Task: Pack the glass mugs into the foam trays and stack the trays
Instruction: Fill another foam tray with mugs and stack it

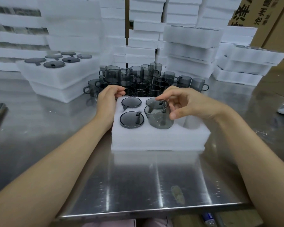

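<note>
We are putting a smoky glass mug (pixel 158 115) into the foam tray (pixel 159 136) that sits in front of us on the shiny counter (pixel 138 181). Our right hand (pixel 184 102) holds the mug by its rim, with fingers on the far edge and the thumb on the near side. The mug is tilted and only partly down in the front middle hole. Our left hand (pixel 109 99) rests curled on the tray's far left corner and keeps it from sliding; it holds nothing else.

To do this well, we should stand the mug up straight first, then turn it so the handle meets the little slot in the foam (we think each hole has one). Then we push down gently until the rim sits level, like the two seated mugs (pixel 131 110) on the left. The front right hole (pixel 191 122) looks empty. More loose mugs (pixel 144 79) wait just behind the tray.
</note>
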Demonstrator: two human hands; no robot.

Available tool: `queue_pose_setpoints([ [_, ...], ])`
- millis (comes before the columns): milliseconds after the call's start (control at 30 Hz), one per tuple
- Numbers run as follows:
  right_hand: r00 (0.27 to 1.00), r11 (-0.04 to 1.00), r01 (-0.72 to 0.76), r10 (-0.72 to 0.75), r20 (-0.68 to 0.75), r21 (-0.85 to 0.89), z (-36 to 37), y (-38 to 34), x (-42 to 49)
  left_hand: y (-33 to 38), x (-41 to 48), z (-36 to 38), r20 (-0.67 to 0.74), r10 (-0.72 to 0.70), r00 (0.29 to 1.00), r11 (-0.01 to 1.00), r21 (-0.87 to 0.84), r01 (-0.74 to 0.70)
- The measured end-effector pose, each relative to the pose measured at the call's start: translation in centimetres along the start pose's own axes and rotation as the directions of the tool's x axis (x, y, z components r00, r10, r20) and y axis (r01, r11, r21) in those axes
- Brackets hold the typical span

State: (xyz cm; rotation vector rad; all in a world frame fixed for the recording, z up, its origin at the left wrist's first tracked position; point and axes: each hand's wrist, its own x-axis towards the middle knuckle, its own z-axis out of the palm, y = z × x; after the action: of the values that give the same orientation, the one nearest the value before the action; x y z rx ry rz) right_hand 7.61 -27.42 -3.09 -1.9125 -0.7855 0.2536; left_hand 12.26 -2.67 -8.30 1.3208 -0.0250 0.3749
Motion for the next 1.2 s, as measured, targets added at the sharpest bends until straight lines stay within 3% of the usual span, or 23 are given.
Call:
queue_pose_setpoints([
  [200,0.999,1.000,-0.014,0.012,0.051,0.025,0.2,-0.6,-0.6,0.1,-0.1,0.0,0.013,0.004,1.000,1.000,-0.006,-0.004],
  [700,1.000,0.997,0.015,-0.016,0.021,0.072,0.0,0.4,0.0,0.2,-0.2,0.0,0.006,-0.007,1.000,1.000,-0.007,0.007],
  [1200,0.996,0.998,-0.014,0.008,-0.092,-0.064,-0.2,0.6,-0.2,0.1,-0.2,-0.1,0.012,-0.017,1.000,1.000,-0.012,0.017],
])
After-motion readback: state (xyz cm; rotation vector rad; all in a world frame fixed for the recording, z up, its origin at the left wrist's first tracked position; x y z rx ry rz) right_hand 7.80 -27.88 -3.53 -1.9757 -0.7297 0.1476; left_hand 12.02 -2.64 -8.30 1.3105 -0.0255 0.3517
